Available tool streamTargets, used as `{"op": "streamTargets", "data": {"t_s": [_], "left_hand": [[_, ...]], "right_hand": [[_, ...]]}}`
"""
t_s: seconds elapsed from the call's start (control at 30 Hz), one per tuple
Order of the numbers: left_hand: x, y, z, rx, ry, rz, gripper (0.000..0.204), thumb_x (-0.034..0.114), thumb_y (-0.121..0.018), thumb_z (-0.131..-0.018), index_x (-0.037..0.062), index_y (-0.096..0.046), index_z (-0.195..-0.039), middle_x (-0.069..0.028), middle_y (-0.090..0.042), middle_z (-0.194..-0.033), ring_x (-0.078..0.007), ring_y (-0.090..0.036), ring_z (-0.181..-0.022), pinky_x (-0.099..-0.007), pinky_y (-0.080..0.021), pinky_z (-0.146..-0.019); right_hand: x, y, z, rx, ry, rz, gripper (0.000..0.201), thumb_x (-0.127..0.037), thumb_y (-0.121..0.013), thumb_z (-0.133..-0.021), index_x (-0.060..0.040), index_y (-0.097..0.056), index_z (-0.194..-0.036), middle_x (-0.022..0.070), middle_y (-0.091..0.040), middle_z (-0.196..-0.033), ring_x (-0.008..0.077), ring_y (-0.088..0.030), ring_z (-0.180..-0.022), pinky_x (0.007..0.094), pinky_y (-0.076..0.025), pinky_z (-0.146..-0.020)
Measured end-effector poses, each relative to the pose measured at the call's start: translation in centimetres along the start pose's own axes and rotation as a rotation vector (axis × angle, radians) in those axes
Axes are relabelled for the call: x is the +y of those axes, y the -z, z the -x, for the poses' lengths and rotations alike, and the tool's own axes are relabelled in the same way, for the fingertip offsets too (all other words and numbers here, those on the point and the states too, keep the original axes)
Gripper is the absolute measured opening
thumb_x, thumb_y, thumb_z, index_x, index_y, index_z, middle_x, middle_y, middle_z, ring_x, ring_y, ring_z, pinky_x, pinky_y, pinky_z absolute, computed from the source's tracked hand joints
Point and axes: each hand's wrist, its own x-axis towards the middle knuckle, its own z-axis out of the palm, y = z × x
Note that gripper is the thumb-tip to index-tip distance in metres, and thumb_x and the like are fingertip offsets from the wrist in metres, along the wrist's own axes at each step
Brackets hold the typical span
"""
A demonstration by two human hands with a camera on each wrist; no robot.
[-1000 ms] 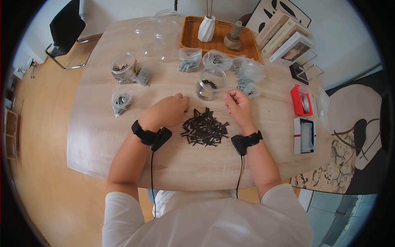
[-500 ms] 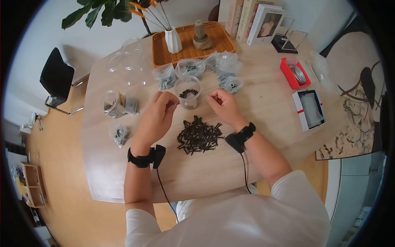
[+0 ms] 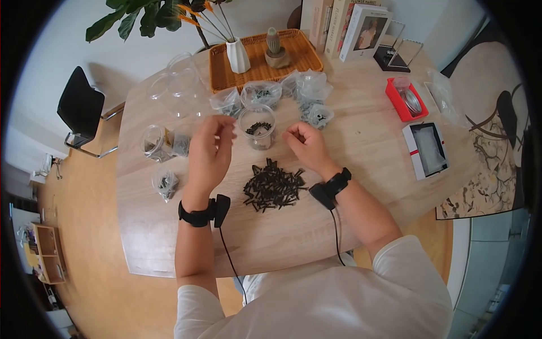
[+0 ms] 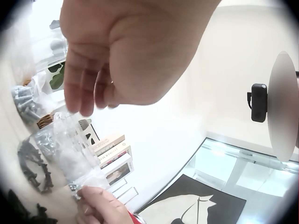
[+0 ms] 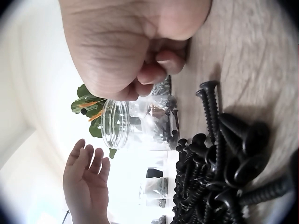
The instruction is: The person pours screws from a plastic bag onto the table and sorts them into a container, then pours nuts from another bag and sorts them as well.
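A heap of black screws (image 3: 274, 186) lies on the wooden table in front of the person. Just behind it stands a clear plastic jar (image 3: 261, 144), its mouth uncovered and some black screws inside. To the left of the jar, my left hand (image 3: 212, 150) is raised, fingers loosely extended with nothing visible in them; the right wrist view shows its palm side. On the jar's other side, my right hand (image 3: 307, 146) rests low near the table, fingers loosely curled. Close by in the right wrist view, its fingertips (image 5: 170, 61) show no screw between them.
Bags of hardware (image 3: 227, 103) line the front of a wicker tray (image 3: 220, 73). At left are a jar of hardware (image 3: 151, 144) and a small bag (image 3: 165, 183); empty clear containers (image 3: 180, 93) stand behind. A red bin (image 3: 400, 110) and white box (image 3: 418, 164) sit right.
My left hand has risen from beside the screw heap to the jar's left, then drawn back slightly with its fingers loosening. My right hand stays near the jar. The head view has shifted.
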Motion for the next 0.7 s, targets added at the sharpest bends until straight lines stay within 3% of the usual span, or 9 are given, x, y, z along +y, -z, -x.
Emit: {"op": "streamTargets", "data": {"t_s": [0.07, 0.1, 0.17, 0.37, 0.43, 0.47, 0.53, 0.7], "left_hand": [[-0.1, 0.7, 0.8, -0.33, 0.156, -0.085, 0.016, 0.002, -0.063, -0.106, -0.0008, -0.07, -0.12, -0.0128, -0.074, -0.103, -0.0232, -0.075, -0.092, -0.0359, -0.059, -0.083], [-0.5, 0.7, 1.1, -0.325, 0.16, -0.084, 0.016, 0.002, -0.063, -0.106, -0.0008, -0.07, -0.12, -0.0128, -0.074, -0.103, -0.0232, -0.075, -0.092, -0.0359, -0.059, -0.083], [-1.7, 0.5, 1.6, -0.585, 0.096, -0.21, 0.014, 0.006, -0.063, -0.101, -0.0001, -0.072, -0.11, -0.021, -0.076, -0.105, -0.0378, -0.075, -0.095, -0.0447, -0.059, -0.085], [-3.6, -0.3, 2.3, -0.615, 0.028, -0.22, 0.016, 0.004, -0.064, -0.096, 0.0005, -0.073, -0.108, -0.0218, -0.076, -0.107, -0.0413, -0.072, -0.101, -0.0473, -0.057, -0.089], [-4.3, -0.6, 2.6, -0.601, 0.019, -0.224, 0.016, 0.004, -0.064, -0.095, 0.0007, -0.073, -0.108, -0.0211, -0.075, -0.107, -0.0407, -0.072, -0.101, -0.0468, -0.058, -0.088], [-4.7, -0.7, 2.9, -0.607, 0.018, -0.206, 0.017, 0.003, -0.066, -0.094, 0.0003, -0.073, -0.109, -0.0194, -0.075, -0.104, -0.0371, -0.073, -0.098, -0.0444, -0.058, -0.087], [-5.1, -0.7, 3.1, -0.606, 0.027, -0.182, 0.018, 0.001, -0.067, -0.092, 0.0, -0.073, -0.109, -0.0177, -0.075, -0.101, -0.0334, -0.075, -0.095, -0.0419, -0.059, -0.086], [-4.9, -0.3, 2.8, -0.644, 0.05, -0.198, 0.016, 0.002, -0.069, -0.091, 0.0003, -0.073, -0.107, -0.0162, -0.075, -0.099, -0.0329, -0.075, -0.093, -0.0422, -0.059, -0.085]], "right_hand": [[0.0, -0.1, 0.0, -0.005, 0.001, -0.016, 0.015, -0.015, -0.077, -0.103, -0.0013, -0.071, -0.099, -0.0054, -0.067, -0.081, 0.0021, -0.056, -0.071, 0.0232, -0.048, -0.064], [0.0, -0.1, 0.0, -0.008, 0.006, -0.035, 0.015, -0.014, -0.077, -0.103, -0.0015, -0.071, -0.099, -0.0058, -0.066, -0.081, 0.0016, -0.055, -0.071, 0.0228, -0.047, -0.064], [0.0, -0.2, -0.1, -0.018, 0.013, -0.052, 0.014, -0.014, -0.077, -0.103, -0.0018, -0.071, -0.099, -0.0063, -0.066, -0.081, 0.0012, -0.055, -0.071, 0.0225, -0.047, -0.064], [-0.4, 1.0, -0.4, -0.08, -0.026, -0.01, 0.013, -0.013, -0.077, -0.103, -0.0023, -0.071, -0.1, -0.0066, -0.065, -0.082, 0.0012, -0.056, -0.072, 0.0219, -0.048, -0.065], [-2.9, 2.7, -0.8, -0.375, -0.268, 0.023, 0.012, -0.012, -0.078, -0.101, -0.0023, -0.071, -0.102, -0.005, -0.066, -0.086, 0.0022, -0.058, -0.075, 0.0224, -0.049, -0.065], [-3.5, 3.5, -0.9, -0.386, -0.271, 0.031, 0.012, -0.012, -0.078, -0.101, -0.0023, -0.071, -0.102, -0.005, -0.066, -0.086, 0.0022, -0.058, -0.075, 0.0224, -0.049, -0.065], [-4.0, 5.0, -1.0, -0.631, -0.336, 0.107, 0.012, -0.009, -0.079, -0.097, -0.0025, -0.071, -0.103, -0.0041, -0.067, -0.089, 0.0032, -0.059, -0.078, 0.0232, -0.05, -0.067], [-4.3, 6.6, -0.2, -0.763, -0.36, 0.189, 0.017, -0.007, -0.083, -0.092, -0.0045, -0.071, -0.103, -0.0045, -0.066, -0.09, 0.0036, -0.059, -0.08, 0.0234, -0.05, -0.069]]}}
